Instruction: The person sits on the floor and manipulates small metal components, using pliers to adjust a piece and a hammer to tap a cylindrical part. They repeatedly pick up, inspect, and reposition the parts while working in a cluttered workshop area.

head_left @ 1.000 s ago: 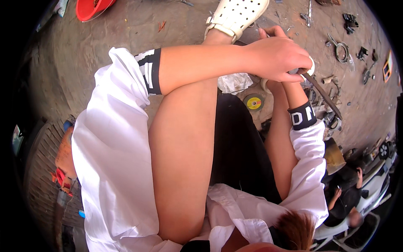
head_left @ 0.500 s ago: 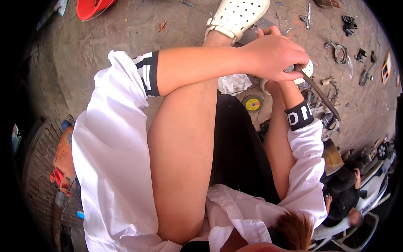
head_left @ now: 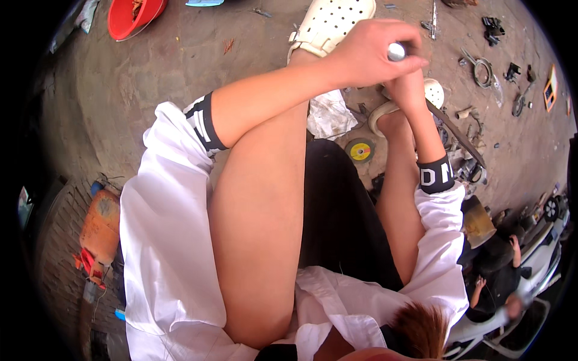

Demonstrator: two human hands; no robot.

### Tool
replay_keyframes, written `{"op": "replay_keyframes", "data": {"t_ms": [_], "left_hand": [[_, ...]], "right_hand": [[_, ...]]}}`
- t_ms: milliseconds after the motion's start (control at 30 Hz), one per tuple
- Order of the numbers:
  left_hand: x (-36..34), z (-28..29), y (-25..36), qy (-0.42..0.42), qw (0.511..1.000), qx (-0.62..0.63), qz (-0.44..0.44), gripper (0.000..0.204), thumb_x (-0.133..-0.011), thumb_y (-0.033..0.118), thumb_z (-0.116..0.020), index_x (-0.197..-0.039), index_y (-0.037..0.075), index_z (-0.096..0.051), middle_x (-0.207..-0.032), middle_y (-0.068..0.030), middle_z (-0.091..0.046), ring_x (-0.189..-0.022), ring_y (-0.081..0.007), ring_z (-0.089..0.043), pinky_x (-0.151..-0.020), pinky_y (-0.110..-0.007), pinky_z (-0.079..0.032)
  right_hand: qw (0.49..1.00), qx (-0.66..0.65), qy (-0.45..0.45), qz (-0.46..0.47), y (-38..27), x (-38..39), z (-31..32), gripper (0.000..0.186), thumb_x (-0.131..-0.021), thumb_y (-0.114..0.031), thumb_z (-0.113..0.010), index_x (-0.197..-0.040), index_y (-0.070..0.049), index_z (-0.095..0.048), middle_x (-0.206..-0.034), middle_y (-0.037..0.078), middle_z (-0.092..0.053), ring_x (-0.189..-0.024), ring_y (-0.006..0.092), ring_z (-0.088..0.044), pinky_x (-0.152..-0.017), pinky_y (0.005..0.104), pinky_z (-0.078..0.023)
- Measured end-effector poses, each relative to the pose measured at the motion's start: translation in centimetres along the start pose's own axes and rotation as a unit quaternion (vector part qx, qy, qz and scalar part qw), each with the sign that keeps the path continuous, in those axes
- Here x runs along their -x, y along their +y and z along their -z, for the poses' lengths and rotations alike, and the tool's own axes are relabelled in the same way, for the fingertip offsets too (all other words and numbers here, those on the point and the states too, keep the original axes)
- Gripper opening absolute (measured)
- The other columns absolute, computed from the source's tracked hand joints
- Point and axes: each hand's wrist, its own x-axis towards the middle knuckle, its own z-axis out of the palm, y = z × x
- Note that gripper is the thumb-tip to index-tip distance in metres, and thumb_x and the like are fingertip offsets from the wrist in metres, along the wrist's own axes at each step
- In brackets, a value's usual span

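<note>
My left hand (head_left: 373, 51) reaches across my bent knee with its fingers wrapped round a cylinder (head_left: 396, 52). Only the shiny silver round end shows; the rest is hidden in my grip, so I cannot tell its kind. Just beneath, my right hand (head_left: 406, 87) is largely covered by the left, and its fingers are hidden. Beyond the right wrist, a long flat dark metal bar (head_left: 456, 133) lies slantwise on the floor. Between my feet are a crumpled white cloth or paper (head_left: 330, 115) and a yellow-and-black grinding disc (head_left: 360, 150).
Metal rings (head_left: 482, 72), dark machine parts (head_left: 492, 30) and scraps are scattered on the right. A red bucket (head_left: 129, 27) stands far left, near a blue object (head_left: 205, 2). A rusty orange tank (head_left: 100, 225) is at left. Another person (head_left: 500, 274) is by a white vehicle (head_left: 542, 259) at lower right.
My left hand has lifted away from me and slightly left, turning so the silver end shows more fully. My right wrist shows more below it. The view has shifted slightly.
</note>
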Motion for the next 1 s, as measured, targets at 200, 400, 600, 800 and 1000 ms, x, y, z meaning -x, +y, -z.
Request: {"op": "replay_keyframes", "data": {"t_ms": [200,400,600,800,1000], "left_hand": [[-1.2,2.7,-0.3,0.138,0.959,0.188,0.161,0.008,-0.084,0.001,-0.069,-0.082,0.004,-0.062,-0.083,-0.0001,-0.061,-0.072,-0.0056,-0.054,-0.061,-0.021,-0.044],[-1.1,2.6,-0.1,0.084,0.961,0.203,0.169,0.016,-0.083,0.0,-0.069,-0.072,0.006,-0.058,-0.082,-0.0017,-0.059,-0.071,-0.0073,-0.054,-0.064,-0.022,-0.043],[-0.7,4.0,-0.9,0.01,0.983,0.119,0.143,0.023,-0.083,0.002,-0.069,-0.066,0.006,-0.054,-0.073,-0.0014,-0.058,-0.067,-0.0092,-0.054,-0.06,-0.024,-0.044],[-1.0,4.0,-0.9,-0.051,0.985,0.078,0.148,0.024,-0.084,0.002,-0.068,-0.065,0.005,-0.053,-0.072,-0.0036,-0.06,-0.068,-0.01,-0.056,-0.062,-0.026,-0.046],[-1.9,2.4,-0.1,-0.09,0.99,0.02,0.111,0.024,-0.081,-0.001,-0.069,-0.063,0.005,-0.054,-0.07,-0.0031,-0.06,-0.068,-0.0119,-0.055,-0.063,-0.028,-0.044]], "right_hand": [[0.961,0.255,-0.03,-0.103,7.0,4.8,3.4,0.036,-0.079,-0.024,-0.074,-0.106,-0.002,-0.062,-0.099,0.016,-0.064,-0.094,0.0343,-0.061,-0.084,0.0428,-0.048],[0.942,0.276,-0.095,-0.165,6.7,6.1,2.6,0.033,-0.084,-0.033,-0.068,-0.099,-0.004,-0.062,-0.095,0.015,-0.065,-0.091,0.0338,-0.062,-0.077,0.0436,-0.051],[0.917,0.327,-0.13,-0.19,7.4,6.1,2.0,0.034,-0.081,-0.035,-0.072,-0.09,-0.003,-0.063,-0.091,0.013,-0.066,-0.089,0.0321,-0.064,-0.072,0.0423,-0.054],[0.899,0.342,-0.15,-0.228,7.6,6.2,2.3,0.043,-0.078,-0.043,-0.074,-0.091,-0.003,-0.065,-0.089,0.012,-0.068,-0.081,0.0292,-0.068,-0.067,0.0409,-0.056],[0.881,0.348,-0.194,-0.256,6.9,5.8,3.8,0.048,-0.079,-0.052,-0.069,-0.076,-0.003,-0.069,-0.073,0.014,-0.069,-0.069,0.031,-0.069,-0.059,0.0403,-0.055]]}}
